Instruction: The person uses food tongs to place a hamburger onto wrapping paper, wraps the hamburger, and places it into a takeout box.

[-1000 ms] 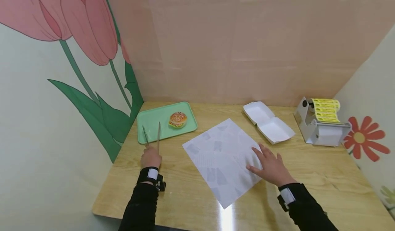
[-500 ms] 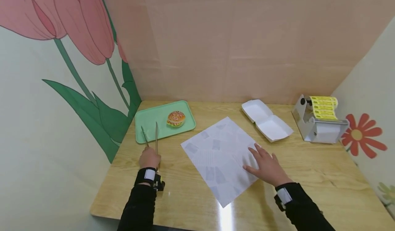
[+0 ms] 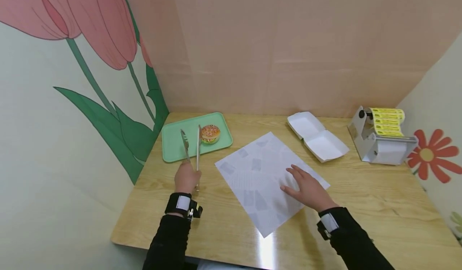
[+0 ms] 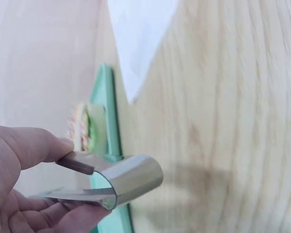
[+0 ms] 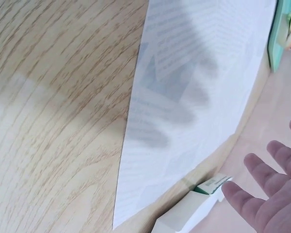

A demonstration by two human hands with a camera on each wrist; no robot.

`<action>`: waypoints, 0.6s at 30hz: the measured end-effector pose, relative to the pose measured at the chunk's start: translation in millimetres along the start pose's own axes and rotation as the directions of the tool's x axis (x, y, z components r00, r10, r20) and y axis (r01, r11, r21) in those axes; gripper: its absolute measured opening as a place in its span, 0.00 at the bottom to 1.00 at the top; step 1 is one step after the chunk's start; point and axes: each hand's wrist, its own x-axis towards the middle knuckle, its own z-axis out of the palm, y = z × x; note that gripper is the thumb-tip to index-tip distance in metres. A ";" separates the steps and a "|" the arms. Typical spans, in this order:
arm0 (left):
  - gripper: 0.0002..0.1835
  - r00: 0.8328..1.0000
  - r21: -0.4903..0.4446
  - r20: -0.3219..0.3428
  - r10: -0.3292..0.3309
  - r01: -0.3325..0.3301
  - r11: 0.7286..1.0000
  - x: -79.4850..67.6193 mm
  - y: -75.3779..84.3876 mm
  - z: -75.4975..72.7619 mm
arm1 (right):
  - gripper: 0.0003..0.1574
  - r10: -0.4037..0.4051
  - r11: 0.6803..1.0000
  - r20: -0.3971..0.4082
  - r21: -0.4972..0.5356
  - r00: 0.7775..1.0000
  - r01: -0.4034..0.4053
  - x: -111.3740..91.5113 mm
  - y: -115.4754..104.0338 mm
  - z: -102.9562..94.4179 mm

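Tongs (image 4: 136, 178) in the left hand (image 3: 186, 177) have shifted towards the burger (image 3: 210, 134), and the right hand (image 3: 311, 190) has drawn inward, baring the right corner of the printed paper (image 3: 249, 173). The left fingers are clamped on the tongs, thumb against one arm; the tongs' arms stand apart, the nearer one just beside the burger, though I cannot tell whether it touches. The right fingers are spread, holding nothing, seemingly above the paper.

As far as shows, the paper is already laid flat on the bench (image 3: 223, 226) and the white carton (image 3: 317, 135) stands open behind it. Gripping the burger seems the step in hand and is not yet done: it sits on the green tray (image 3: 172, 145), outside the tongs' gap, unwrapped.
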 end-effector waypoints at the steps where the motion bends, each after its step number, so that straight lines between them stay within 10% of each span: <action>1: 0.22 1.000 -0.014 -0.005 0.026 -0.026 1.000 -1.6 4.3 0.8 | 0.48 0.003 1.000 0.007 0.010 1.000 -0.003 0.5 -1.5 -0.3; 18: 0.28 0.927 -0.183 0.145 0.345 -0.317 0.930 -28.4 69.1 21.6 | 0.44 0.040 0.982 0.061 0.180 0.997 -0.051 11.7 -25.4 2.9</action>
